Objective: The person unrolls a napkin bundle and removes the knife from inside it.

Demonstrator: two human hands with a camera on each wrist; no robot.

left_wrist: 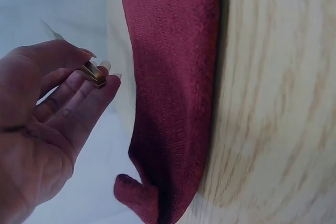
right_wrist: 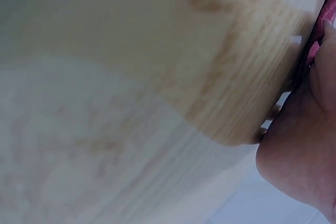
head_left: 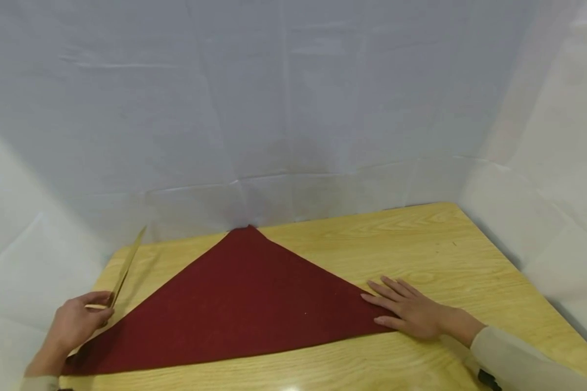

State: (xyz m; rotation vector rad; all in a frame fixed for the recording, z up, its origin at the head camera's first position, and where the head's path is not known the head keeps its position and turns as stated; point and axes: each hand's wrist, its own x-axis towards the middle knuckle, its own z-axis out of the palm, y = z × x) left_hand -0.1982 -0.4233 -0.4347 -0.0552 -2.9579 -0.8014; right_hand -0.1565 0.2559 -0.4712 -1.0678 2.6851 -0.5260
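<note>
A dark red cloth (head_left: pixel 239 304), folded into a triangle, lies with its peak at the table's back edge. At its left corner, my left hand (head_left: pixel 75 320) holds a long, slim, gold-coloured knife-like thing (head_left: pixel 126 266) between thumb and fingers. It slants up and away, raised off the table, and tapers to a point. In the left wrist view its metallic end (left_wrist: pixel 95 74) shows at the fingertips, beside a curled cloth corner (left_wrist: pixel 136 198). My right hand (head_left: pixel 416 312) lies flat, with spread fingers, over the cloth's right corner. The right wrist view shows only part of that hand (right_wrist: pixel 299 150).
The wooden table (head_left: pixel 391 233) has pale grain and rounded back corners. White sheeting (head_left: pixel 293 108) hangs behind it and along both sides. Bare wood shows right of the cloth and along the front.
</note>
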